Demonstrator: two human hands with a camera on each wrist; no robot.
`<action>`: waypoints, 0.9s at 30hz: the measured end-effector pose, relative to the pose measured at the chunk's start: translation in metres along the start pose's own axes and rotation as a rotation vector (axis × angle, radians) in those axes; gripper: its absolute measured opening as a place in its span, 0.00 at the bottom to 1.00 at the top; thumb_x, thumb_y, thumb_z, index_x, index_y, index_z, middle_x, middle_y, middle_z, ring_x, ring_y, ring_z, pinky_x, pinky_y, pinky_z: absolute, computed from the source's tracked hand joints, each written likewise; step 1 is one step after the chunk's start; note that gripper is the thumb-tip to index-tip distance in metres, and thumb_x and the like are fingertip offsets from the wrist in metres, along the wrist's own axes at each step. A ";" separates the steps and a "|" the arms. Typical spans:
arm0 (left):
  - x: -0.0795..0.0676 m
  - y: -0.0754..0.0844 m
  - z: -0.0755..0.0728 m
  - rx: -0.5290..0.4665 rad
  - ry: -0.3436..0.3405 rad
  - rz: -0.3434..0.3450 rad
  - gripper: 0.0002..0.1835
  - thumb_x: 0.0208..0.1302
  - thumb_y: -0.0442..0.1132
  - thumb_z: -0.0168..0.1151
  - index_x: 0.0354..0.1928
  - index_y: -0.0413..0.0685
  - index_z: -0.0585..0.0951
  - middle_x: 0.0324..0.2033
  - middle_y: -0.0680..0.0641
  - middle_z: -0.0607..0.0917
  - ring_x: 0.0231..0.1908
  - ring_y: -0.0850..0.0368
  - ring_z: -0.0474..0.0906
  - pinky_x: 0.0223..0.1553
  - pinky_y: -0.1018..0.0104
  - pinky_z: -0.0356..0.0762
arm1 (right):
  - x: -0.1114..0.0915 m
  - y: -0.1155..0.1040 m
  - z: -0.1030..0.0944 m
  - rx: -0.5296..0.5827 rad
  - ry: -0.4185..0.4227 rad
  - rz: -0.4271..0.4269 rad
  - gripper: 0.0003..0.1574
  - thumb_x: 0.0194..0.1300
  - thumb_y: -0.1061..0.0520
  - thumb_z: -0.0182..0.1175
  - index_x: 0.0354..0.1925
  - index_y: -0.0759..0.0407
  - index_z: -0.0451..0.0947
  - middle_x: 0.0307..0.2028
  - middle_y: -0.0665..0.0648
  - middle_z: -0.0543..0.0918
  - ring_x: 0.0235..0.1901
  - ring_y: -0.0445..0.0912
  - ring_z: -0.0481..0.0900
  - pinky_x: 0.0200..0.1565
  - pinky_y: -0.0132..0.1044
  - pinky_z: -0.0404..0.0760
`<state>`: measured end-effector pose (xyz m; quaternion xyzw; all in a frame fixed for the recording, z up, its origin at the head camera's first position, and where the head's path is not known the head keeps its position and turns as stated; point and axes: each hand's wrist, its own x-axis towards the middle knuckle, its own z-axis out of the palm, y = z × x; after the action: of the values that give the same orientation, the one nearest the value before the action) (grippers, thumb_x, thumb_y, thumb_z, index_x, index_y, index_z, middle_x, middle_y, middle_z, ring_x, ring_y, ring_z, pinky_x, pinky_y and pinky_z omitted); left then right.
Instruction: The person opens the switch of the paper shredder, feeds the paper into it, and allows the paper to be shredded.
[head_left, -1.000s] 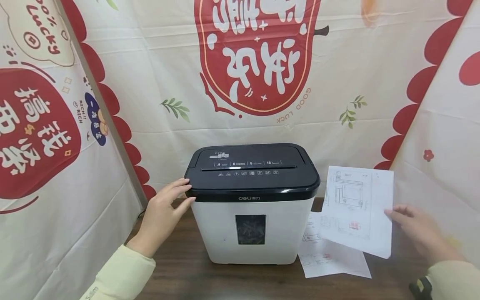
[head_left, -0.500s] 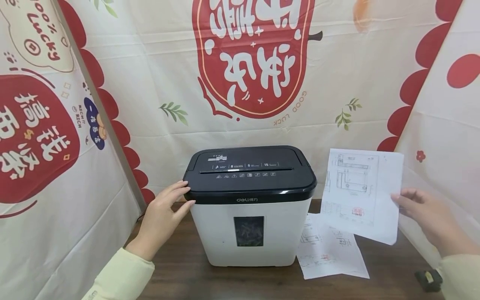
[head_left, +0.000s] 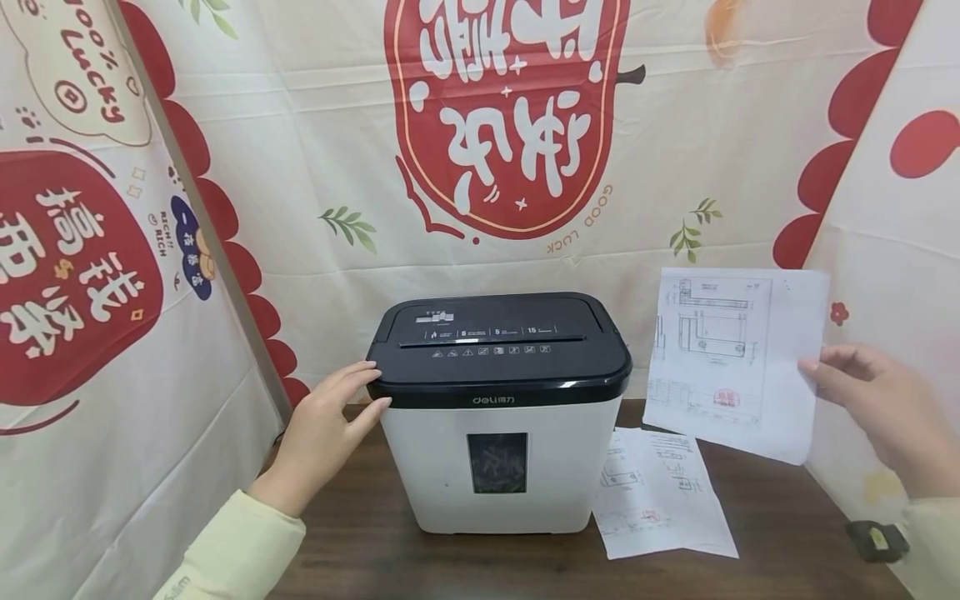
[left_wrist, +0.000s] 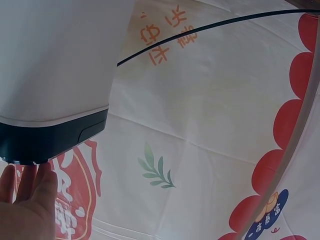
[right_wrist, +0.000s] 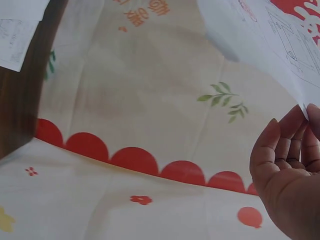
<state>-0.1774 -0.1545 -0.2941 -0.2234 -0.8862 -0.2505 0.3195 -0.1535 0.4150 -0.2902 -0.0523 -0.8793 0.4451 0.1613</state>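
A paper shredder [head_left: 502, 467] with a white bin and a black top [head_left: 495, 367] stands upright on the table. My left hand [head_left: 326, 433] rests its fingertips on the left corner of that top, thumb lower than the fingers; the left wrist view shows these fingers [left_wrist: 30, 187] fairly straight against the dark rim. Right of the shredder, my right hand [head_left: 873, 408] pinches the right edge of a sheet of paper [head_left: 783, 367] between thumb and fingers. Line drawings and a red stamp are printed on it. The sheet is held up in the air, overlapping the back cloth in the head view.
More printed sheets [head_left: 667, 500] lie on the brown table [head_left: 780, 542], close by the shredder's right side. A dark cable [left_wrist: 210, 25] runs behind the shredder. Printed cloth [head_left: 300, 167] hangs at the back and both sides. A dark band is at the right wrist.
My right hand has lifted the sheet of paper upward and a little to the right, uncovering more of the sheets below. My left hand stays on the shredder's corner.
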 end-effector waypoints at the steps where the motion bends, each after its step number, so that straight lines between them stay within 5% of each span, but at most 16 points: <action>1: 0.000 0.000 -0.001 -0.001 -0.004 -0.001 0.22 0.53 0.36 0.73 0.51 0.40 0.82 0.52 0.42 0.83 0.56 0.45 0.77 0.55 0.50 0.76 | 0.000 -0.003 -0.001 -0.007 0.009 -0.008 0.16 0.70 0.46 0.56 0.43 0.57 0.71 0.30 0.24 0.73 0.28 0.22 0.71 0.48 0.70 0.58; 3: 0.001 0.000 -0.002 0.000 -0.009 0.001 0.22 0.54 0.36 0.73 0.52 0.40 0.82 0.52 0.42 0.83 0.56 0.45 0.77 0.55 0.50 0.76 | 0.000 -0.009 -0.003 -0.027 0.032 -0.022 0.12 0.70 0.48 0.56 0.42 0.54 0.71 0.29 0.23 0.72 0.29 0.22 0.69 0.47 0.59 0.63; 7: 0.004 0.000 -0.006 -0.004 -0.005 0.009 0.22 0.54 0.35 0.73 0.53 0.40 0.82 0.52 0.41 0.82 0.56 0.45 0.77 0.56 0.50 0.75 | 0.001 -0.021 -0.005 -0.017 0.066 -0.061 0.12 0.71 0.50 0.55 0.43 0.57 0.71 0.30 0.21 0.70 0.30 0.21 0.68 0.58 0.65 0.62; 10: 0.006 0.002 -0.008 -0.001 -0.003 0.014 0.23 0.54 0.35 0.72 0.53 0.40 0.81 0.53 0.41 0.82 0.55 0.45 0.78 0.55 0.50 0.76 | 0.001 -0.029 -0.005 0.018 0.072 -0.078 0.14 0.71 0.49 0.54 0.46 0.58 0.70 0.33 0.22 0.69 0.30 0.20 0.67 0.58 0.80 0.41; 16: 0.011 0.006 -0.012 -0.013 0.001 0.031 0.23 0.55 0.35 0.72 0.54 0.39 0.81 0.52 0.41 0.82 0.55 0.46 0.77 0.56 0.50 0.75 | 0.000 -0.043 -0.008 0.098 0.088 -0.091 0.05 0.72 0.52 0.53 0.44 0.41 0.69 0.35 0.22 0.70 0.30 0.19 0.70 0.61 0.77 0.34; 22: 0.016 0.014 -0.016 -0.051 0.005 0.035 0.23 0.56 0.36 0.71 0.55 0.40 0.80 0.53 0.41 0.82 0.56 0.46 0.77 0.57 0.50 0.74 | -0.001 -0.057 -0.008 0.124 0.155 -0.133 0.07 0.72 0.57 0.51 0.43 0.42 0.70 0.34 0.22 0.72 0.33 0.18 0.70 0.67 0.66 0.38; 27: 0.020 0.022 -0.020 -0.087 0.003 0.040 0.24 0.56 0.36 0.71 0.56 0.40 0.80 0.54 0.41 0.81 0.57 0.46 0.76 0.58 0.50 0.74 | 0.000 -0.067 -0.006 0.124 0.204 -0.131 0.07 0.72 0.51 0.52 0.46 0.37 0.70 0.43 0.29 0.73 0.35 0.20 0.70 0.64 0.72 0.35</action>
<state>-0.1697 -0.1443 -0.2609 -0.2543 -0.8693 -0.2828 0.3158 -0.1483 0.3796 -0.2331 -0.0298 -0.8306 0.4794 0.2817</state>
